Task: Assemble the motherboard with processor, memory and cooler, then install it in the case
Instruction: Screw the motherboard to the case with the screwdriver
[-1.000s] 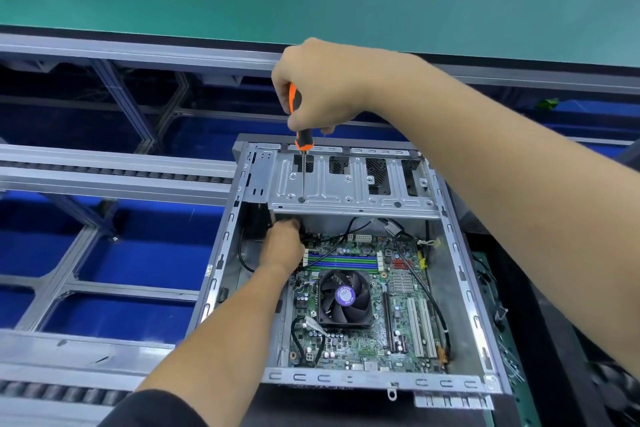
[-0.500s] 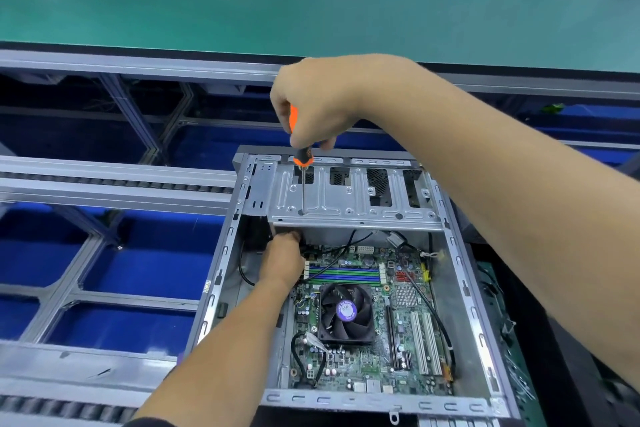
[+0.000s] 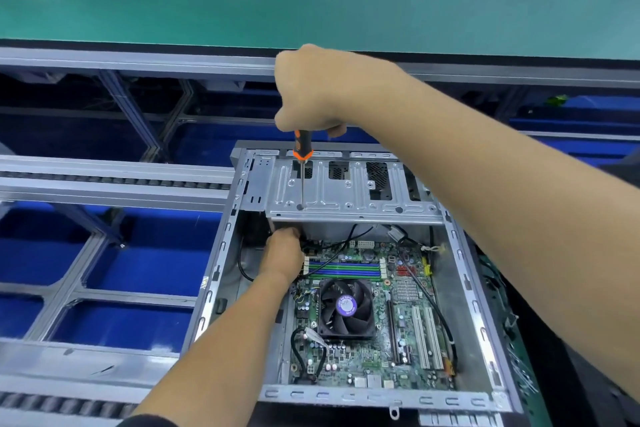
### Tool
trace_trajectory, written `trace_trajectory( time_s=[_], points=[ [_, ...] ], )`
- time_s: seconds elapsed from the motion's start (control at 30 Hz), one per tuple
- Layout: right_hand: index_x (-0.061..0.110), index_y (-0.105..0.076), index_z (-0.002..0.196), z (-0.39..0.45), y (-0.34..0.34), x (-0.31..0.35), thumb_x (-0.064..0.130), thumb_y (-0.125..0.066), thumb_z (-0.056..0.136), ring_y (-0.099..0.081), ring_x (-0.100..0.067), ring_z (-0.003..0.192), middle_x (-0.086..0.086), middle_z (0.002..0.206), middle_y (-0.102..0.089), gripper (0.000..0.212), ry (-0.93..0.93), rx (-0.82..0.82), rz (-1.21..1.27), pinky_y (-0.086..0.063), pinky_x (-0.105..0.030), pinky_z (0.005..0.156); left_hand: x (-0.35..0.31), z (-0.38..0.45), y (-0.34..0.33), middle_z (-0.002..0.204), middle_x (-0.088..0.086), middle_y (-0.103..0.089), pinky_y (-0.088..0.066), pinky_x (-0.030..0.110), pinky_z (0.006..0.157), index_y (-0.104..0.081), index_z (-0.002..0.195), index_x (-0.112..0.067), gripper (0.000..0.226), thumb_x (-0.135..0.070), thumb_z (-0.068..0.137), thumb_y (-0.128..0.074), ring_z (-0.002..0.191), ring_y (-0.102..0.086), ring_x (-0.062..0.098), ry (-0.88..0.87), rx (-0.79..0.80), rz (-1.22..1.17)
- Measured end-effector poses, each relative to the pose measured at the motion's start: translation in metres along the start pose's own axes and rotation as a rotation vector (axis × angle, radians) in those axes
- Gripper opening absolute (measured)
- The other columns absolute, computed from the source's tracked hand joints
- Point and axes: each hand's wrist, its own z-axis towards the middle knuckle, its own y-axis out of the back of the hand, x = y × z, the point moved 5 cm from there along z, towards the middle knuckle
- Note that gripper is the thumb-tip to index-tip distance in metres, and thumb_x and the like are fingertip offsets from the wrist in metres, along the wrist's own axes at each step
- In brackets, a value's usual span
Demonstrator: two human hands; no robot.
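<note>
The open grey steel computer case (image 3: 464,399) lies on its side beneath both forearms, with a wide green conveyor belt (image 3: 311,0) beyond the hands and blue bins (image 3: 138,260) off to the left. Inside the case, just right of the left hand, sits the green motherboard (image 3: 408,350), with its black cooler fan bearing a purple centre label (image 3: 347,306) and its blue and green memory slots (image 3: 344,270). So the board assembly looks done and already placed in the case.

At the far end of the case, directly under the right hand, the bare metal drive-bay bracket (image 3: 349,198) spans the width. The right hand (image 3: 322,90) is closed round the top of an orange and black screwdriver (image 3: 302,149), its thin shaft standing nearly upright with the tip on a dark screw hole (image 3: 300,207) at the bracket's near left corner.

The left hand (image 3: 282,253) reaches under the bracket's near edge; its fingers are hidden there, so I cannot tell whether they grip anything.

Compared with a second ago, the tip rests on the same hole and the left hand keeps its place, while the right hand's grip has shifted so that far less of the orange handle shows below the fist. That suggests a turn of the driver, a fastening step near the end of the installation.
</note>
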Motion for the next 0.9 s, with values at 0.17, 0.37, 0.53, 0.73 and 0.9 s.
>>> trace_trajectory(
  time_s=[0.17, 0.37, 0.53, 0.73, 0.9],
  points=[
    [0.012, -0.042, 0.060, -0.003, 0.004, 0.001, 0.020, -0.052, 0.082, -0.060, -0.026, 0.047, 0.004, 0.028, -0.048, 0.025, -0.007, 0.090, -0.001, -0.049, -0.028, 0.056, -0.001, 0.003, -0.002, 0.097, 0.020, -0.061, -0.045, 0.034, 0.070, -0.056, 0.085, -0.002, 0.019, 0.012, 0.080, -0.043, 0.087, -0.057, 0.035, -0.008, 0.036, -0.011],
    [0.013, -0.035, 0.064, -0.010, 0.001, 0.011, 0.010, -0.051, 0.085, -0.063, -0.024, 0.044, -0.006, 0.058, -0.051, 0.026, 0.051, -0.002, 0.081, -0.058, -0.037, 0.058, -0.002, 0.008, -0.005, 0.111, 0.019, -0.062, -0.044, 0.032, 0.083, -0.060, 0.097, 0.000, 0.021, 0.005, 0.080, -0.049, 0.103, -0.056, 0.036, 0.003, 0.081, -0.057],
    [0.013, -0.038, 0.065, -0.008, 0.001, 0.005, 0.012, -0.054, 0.083, -0.066, -0.022, 0.046, -0.005, 0.057, -0.054, 0.024, 0.025, 0.008, 0.093, -0.061, -0.041, 0.064, -0.001, 0.003, -0.009, 0.114, 0.015, -0.062, -0.048, 0.033, 0.087, -0.062, 0.103, -0.004, 0.030, 0.004, 0.078, -0.047, 0.104, -0.056, 0.034, 0.015, 0.125, -0.133],
    [0.016, -0.041, 0.075, -0.011, 0.000, 0.000, 0.021, -0.054, 0.086, -0.067, -0.016, 0.047, -0.005, 0.068, -0.062, 0.018, 0.007, 0.011, 0.122, -0.059, -0.032, 0.060, -0.001, -0.003, -0.016, 0.121, 0.010, -0.058, -0.043, 0.024, 0.088, -0.061, 0.108, -0.008, 0.036, 0.003, 0.078, -0.045, 0.106, -0.053, 0.028, -0.021, 0.206, -0.191],
    [0.011, -0.051, 0.094, -0.026, 0.001, 0.001, 0.016, -0.049, 0.079, -0.070, -0.017, 0.054, -0.012, 0.086, -0.069, 0.016, 0.014, 0.050, 0.201, -0.050, -0.025, 0.053, -0.002, 0.001, -0.018, 0.118, 0.012, -0.059, -0.038, 0.021, 0.085, -0.059, 0.107, -0.005, 0.030, 0.002, 0.081, -0.047, 0.107, -0.054, 0.028, -0.002, 0.209, -0.161]
  ],
)
